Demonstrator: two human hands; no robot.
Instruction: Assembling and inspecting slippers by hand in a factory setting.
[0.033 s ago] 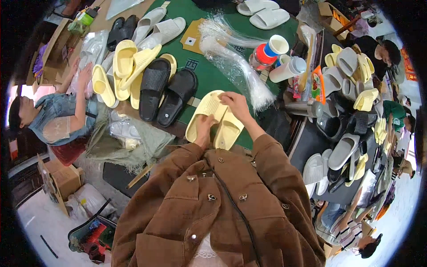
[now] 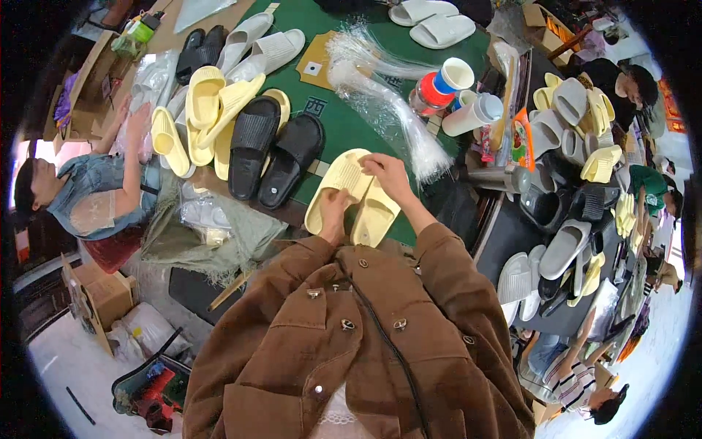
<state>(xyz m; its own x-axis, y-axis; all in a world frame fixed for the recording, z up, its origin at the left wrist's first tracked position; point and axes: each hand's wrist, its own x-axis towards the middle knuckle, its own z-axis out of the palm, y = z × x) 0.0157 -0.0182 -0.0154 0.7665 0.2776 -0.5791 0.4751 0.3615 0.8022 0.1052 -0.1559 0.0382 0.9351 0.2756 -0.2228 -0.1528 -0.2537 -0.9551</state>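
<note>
Head view, looking down over my brown jacket (image 2: pixel 365 351) to the green desk (image 2: pixel 344 124). My left hand (image 2: pixel 335 208) and right hand (image 2: pixel 387 175) hold a pair of pale yellow slippers (image 2: pixel 355 196), laid side by side at the near edge of the desk. The fingers of my left hand are closed on the heel end of the left slipper; the fingers of my right hand are curled over the toe end of the right one, gripping it. Just beyond and to the left lies a pair of black slippers (image 2: pixel 276 152), soles down, and beside those a heap of yellow slippers (image 2: pixel 201 110) and two grey-white slippers (image 2: pixel 259 47). A sheaf of clear plastic bags (image 2: pixel 387 102) fans across the desk beyond my right hand, next to a red, white and blue cup (image 2: pixel 439 86). At far left a person in a denim top (image 2: pixel 95 194) reaches toward the yellow heap. To the right, more slippers of mixed pale colours (image 2: pixel 570 241) are piled on a dark surface.
</note>
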